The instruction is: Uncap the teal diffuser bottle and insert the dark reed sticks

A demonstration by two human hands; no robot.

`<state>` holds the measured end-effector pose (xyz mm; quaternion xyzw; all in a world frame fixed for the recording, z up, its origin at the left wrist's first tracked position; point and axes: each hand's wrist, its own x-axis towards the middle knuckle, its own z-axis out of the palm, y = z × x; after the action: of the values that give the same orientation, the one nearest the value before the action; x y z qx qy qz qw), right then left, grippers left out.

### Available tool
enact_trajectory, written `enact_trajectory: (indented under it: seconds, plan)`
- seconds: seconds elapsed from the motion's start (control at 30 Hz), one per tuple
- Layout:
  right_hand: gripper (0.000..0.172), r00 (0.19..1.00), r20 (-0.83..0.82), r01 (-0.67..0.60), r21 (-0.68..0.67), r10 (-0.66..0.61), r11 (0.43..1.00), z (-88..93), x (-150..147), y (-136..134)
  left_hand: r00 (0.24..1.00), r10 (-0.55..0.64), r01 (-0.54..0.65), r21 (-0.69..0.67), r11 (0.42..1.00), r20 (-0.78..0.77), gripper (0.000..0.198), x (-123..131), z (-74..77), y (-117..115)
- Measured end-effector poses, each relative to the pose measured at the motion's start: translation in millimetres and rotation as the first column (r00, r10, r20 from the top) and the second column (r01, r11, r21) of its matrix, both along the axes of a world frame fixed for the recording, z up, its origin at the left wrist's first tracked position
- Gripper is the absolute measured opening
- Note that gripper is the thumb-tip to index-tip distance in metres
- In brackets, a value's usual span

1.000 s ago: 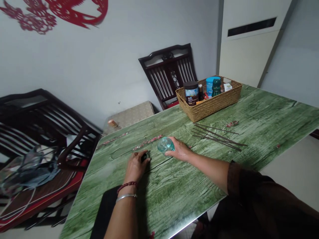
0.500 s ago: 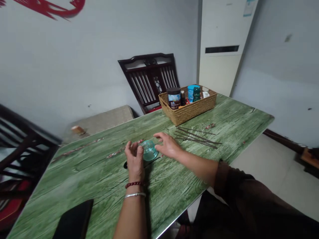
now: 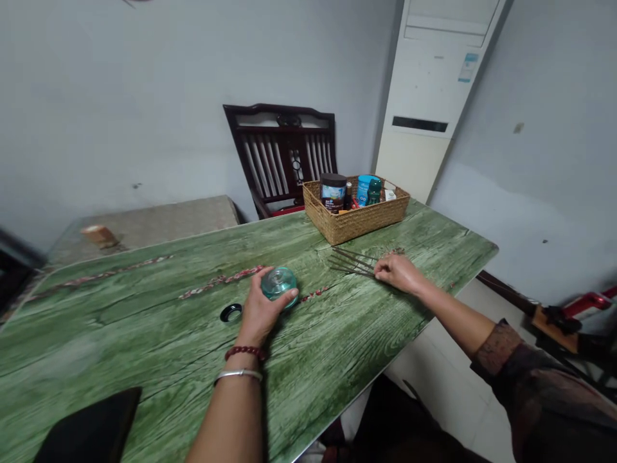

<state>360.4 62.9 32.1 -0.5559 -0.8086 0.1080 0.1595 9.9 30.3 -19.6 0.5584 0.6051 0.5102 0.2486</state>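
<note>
So my left hand [image 3: 263, 310] was wrapped around a clear teal glass jar [image 3: 279, 283], fingers curled around its side and the jar sitting upright on the table, so it was properly gripped and looked steadied rather than lifted. Just beside it lay a round black lid [image 3: 231, 313], probably the jar's, set down flat where that hand could reach it. My right hand [image 3: 398, 271] was well off to the right, fingers down on a bunch of thin dark twigs [image 3: 351, 262] fanned out on the tabletop; I can't really tell from this view if it was pinching them or only resting there. Both sat on a green wood-grain table [image 3: 144, 334], with slim pink blossom sprigs [image 3: 222, 279] strung out near the jar. Farther back, a woven straw basket [image 3: 357, 220] was parked at the far end, out of the way, holding a dark labelled tub [image 3: 333, 193] and a blue container [image 3: 364, 188]. A flat black slab [image 3: 91, 434] lay at the near edge.
</note>
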Motion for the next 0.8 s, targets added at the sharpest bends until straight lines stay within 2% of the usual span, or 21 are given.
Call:
enact_trajectory:
  seconds: [0.13, 0.27, 0.5, 0.6, 0.67, 0.73, 0.8]
  plan:
    - [0.024, 0.982, 0.185, 0.03, 0.004, -0.03, 1.0, -9.7, -18, -3, 1.0, -0.005, 0.005, 0.004, 1.0, -0.026, 0.08, 0, 0.4, -1]
    - [0.025, 0.942, 0.329, 0.069, 0.027, -0.074, 0.997, -11.9, -27, 2, 0.999, -0.002, 0.001, -0.013, 1.0, -0.047, 0.08, -1, -0.6, -1]
    - [0.021, 0.933, 0.352, 0.077, 0.01, -0.075, 0.997, -14.0, -29, 4, 0.998, 0.028, -0.028, 0.005, 1.0, -0.054, 0.08, -1, -0.2, -2]
    - [0.019, 0.959, 0.276, 0.067, 0.016, -0.069, 0.998, -7.6, -27, 6, 0.999, 0.01, -0.01, 0.007, 1.0, -0.049, 0.079, 3, 5.3, -7]
    - [0.017, 0.988, 0.148, 0.04, 0.066, -0.049, 0.997, 4.3, -27, 10, 0.999, -0.018, 0.018, 0.006, 1.0, -0.046, 0.077, 7, 9.0, -10]
    - [0.013, 0.997, -0.078, -0.002, 0.141, 0.013, 0.99, 22.7, -31, 15, 0.998, -0.049, 0.049, 0.004, 0.999, -0.04, 0.077, 11, 11.5, -12]
    - [0.009, 0.928, -0.354, -0.046, 0.209, 0.119, 0.977, 44.7, -41, 18, 0.997, -0.076, 0.075, -0.005, 0.997, -0.03, 0.077, 13, 12.8, -13]
